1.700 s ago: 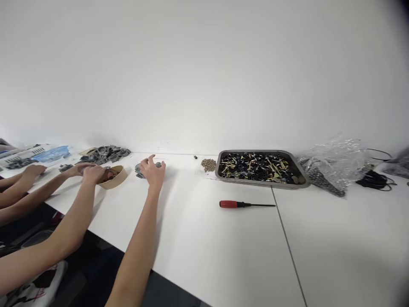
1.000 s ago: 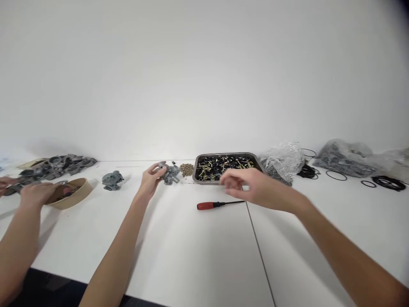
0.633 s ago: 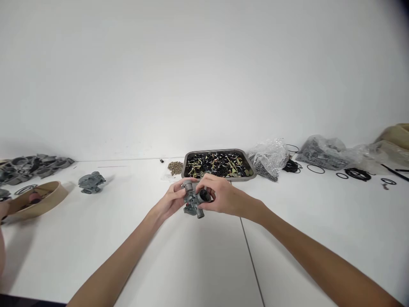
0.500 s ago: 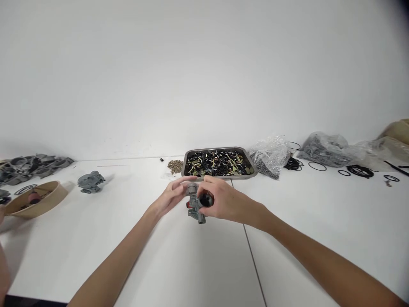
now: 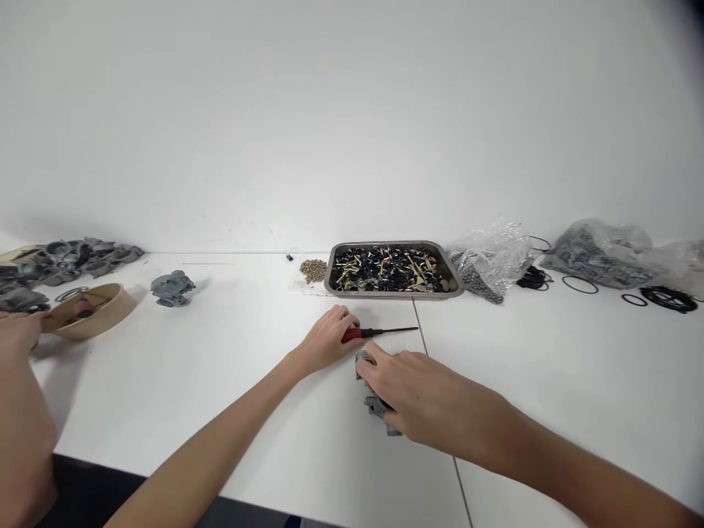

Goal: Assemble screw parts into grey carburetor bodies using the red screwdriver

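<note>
My left hand [image 5: 331,337] is closed around the red handle of a screwdriver [image 5: 388,332], whose dark shaft points right, low over the white table. Nearer to me, my right hand [image 5: 412,385] grips a grey metal carburetor body [image 5: 377,405]. Its fingers and palm cover most of that part. Just beyond both hands is a metal tray [image 5: 396,295] filled with black and brass-coloured small parts. A pile of small brass pieces [image 5: 313,270] lies left of the tray.
Another grey carburetor [image 5: 172,287] stands at left. A co-worker's hand [image 5: 19,334] is at a tan bowl [image 5: 118,312], near piled grey castings [image 5: 91,258]. Bags of small grey parts [image 5: 489,260] and black rubber rings [image 5: 668,298] lie at right.
My left hand has left the carburetor and taken hold of the red-handled screwdriver. My right hand has brought the carburetor closer to me and rightward. The view has shifted slightly.
</note>
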The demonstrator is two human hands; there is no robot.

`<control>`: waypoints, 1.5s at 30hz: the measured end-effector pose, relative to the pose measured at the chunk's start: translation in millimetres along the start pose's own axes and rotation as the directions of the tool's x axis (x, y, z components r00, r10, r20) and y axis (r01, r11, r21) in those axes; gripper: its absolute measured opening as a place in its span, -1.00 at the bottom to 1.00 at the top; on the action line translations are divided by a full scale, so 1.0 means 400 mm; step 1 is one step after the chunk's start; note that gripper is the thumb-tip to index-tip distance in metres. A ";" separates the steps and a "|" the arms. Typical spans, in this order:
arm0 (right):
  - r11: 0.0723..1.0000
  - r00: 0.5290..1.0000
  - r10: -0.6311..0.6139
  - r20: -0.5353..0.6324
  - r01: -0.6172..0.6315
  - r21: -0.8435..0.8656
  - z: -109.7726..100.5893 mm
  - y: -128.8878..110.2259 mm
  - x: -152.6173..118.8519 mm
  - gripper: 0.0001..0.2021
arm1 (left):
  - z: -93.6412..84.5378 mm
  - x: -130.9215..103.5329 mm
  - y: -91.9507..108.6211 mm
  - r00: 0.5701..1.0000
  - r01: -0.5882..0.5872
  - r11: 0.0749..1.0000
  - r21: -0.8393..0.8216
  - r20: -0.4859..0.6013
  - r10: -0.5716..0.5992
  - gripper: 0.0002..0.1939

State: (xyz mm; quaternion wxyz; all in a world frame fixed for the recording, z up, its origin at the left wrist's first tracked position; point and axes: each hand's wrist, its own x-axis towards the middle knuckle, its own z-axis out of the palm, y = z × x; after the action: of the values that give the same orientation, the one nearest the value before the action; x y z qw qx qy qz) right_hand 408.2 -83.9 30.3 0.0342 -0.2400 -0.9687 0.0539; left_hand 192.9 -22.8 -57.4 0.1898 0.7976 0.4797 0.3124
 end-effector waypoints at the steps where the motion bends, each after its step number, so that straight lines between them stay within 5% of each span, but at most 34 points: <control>1: 0.999 0.998 0.021 0.059 -0.023 0.037 -0.021 0.000 0.003 -0.81 | -0.002 0.001 0.000 1.000 -0.005 1.000 -0.022 -0.005 0.004 -0.86; 4: 0.958 0.961 0.082 0.263 -0.149 0.246 -0.105 0.016 0.007 -0.79 | -0.042 0.010 -0.004 0.997 0.009 0.992 -0.129 -0.078 -0.020 -0.91; 7: 0.893 0.939 0.178 0.294 -0.280 0.353 -0.178 0.059 -0.008 -0.70 | -0.134 0.025 -0.032 0.957 0.047 0.958 -0.282 -0.261 -0.124 -0.78; 12: 0.849 0.914 0.298 0.274 -0.385 0.362 -0.252 0.166 -0.042 -0.57 | -0.286 0.024 -0.161 0.748 0.007 0.800 -0.600 -0.528 -0.402 -0.66; 15: 0.842 0.938 0.292 0.188 -0.345 0.414 -0.304 0.228 -0.045 -0.63 | -0.313 0.005 -0.246 0.647 -0.039 0.657 -0.753 -0.520 -0.557 -0.68; 19: 0.832 0.931 0.354 -0.093 -0.268 0.486 -0.352 0.291 -0.032 -0.66 | -0.306 -0.017 -0.311 0.563 -0.079 0.475 -0.877 -0.432 -0.704 -0.82; 22: 0.799 0.867 0.415 -0.275 -0.203 0.565 -0.336 0.328 0.000 -0.71 | -0.301 -0.023 -0.328 0.542 -0.110 0.373 -0.921 -0.370 -0.754 -0.92; 25: 0.773 0.831 0.466 -0.304 -0.214 0.598 -0.282 0.370 0.046 -0.75 | -0.302 -0.024 -0.332 0.531 -0.128 0.314 -0.941 -0.332 -0.779 -0.90; 34: 0.752 0.783 0.617 -0.072 -0.561 0.346 -0.153 0.515 0.084 -0.86 | -0.300 -0.021 -0.339 0.515 -0.087 0.288 -0.954 -0.290 -0.806 -0.86; 45: 0.761 0.793 0.584 0.174 -0.609 0.224 -0.075 0.541 0.118 -0.71 | -0.295 -0.022 -0.339 0.540 -0.083 0.332 -0.940 -0.323 -0.778 -0.87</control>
State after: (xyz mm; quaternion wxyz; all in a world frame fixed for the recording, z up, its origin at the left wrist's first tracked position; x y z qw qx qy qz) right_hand 469.1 131.0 36.0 0.0021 -0.5260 -0.8257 0.2038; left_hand 22.0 33.1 -55.5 0.4301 0.2161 0.4493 0.7526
